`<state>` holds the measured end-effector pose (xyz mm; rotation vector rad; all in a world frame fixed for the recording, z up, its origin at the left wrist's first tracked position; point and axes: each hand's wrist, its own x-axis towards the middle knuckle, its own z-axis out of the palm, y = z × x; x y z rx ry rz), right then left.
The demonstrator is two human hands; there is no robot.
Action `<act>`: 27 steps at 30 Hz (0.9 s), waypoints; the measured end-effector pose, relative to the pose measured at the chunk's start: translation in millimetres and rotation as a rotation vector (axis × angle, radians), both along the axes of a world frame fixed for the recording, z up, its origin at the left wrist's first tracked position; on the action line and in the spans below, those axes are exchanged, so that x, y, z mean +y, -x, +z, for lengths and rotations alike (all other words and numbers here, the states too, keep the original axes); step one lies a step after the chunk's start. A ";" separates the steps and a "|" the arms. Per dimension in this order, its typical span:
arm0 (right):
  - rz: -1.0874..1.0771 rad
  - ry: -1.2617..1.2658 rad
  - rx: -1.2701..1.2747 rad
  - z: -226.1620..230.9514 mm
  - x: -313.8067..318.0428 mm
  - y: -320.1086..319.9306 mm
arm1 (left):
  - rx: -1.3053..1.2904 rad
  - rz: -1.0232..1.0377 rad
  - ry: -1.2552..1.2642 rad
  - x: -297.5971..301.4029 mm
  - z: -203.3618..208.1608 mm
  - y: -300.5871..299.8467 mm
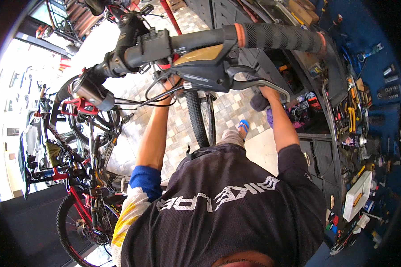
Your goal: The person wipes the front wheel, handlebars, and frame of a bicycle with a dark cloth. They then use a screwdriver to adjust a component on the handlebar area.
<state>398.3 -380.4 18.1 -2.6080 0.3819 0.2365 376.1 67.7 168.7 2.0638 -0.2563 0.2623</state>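
Handlebar (200, 41) is stretching across the top of my feed, ahead of both my arms. Starting left, the chunky light (96, 94) is hanging off the bar, then my left hand (171, 82) is sitting behind the cables (167, 94). The brake stuff is blocking its fingers, so I'm not able to tell if they're wide or pinching something. For doing this bit well, I'd be working slowly there and not snagging a cable. Further right, my right hand (268, 92) is hanging just by the brake lever (254, 83), right up against a dark rounded thing (259, 103). Its fingers are hiding too, so I'm not calling it a hold. I'd be leaving that lever unsqueezed, tbh.

Direction-wise, the bar's long axis is running left to right: its left part is bending toward the lower left, the tyre (195, 118) is lying roughly crosswise below the middle, the lever is curling down at its tip, and the grip (280, 38) is pointing right.
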 end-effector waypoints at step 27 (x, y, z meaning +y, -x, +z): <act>-0.035 -1.171 0.224 151.5 125.0 231.0 | -0.071 -0.131 0.027 68.4 42.8 27.9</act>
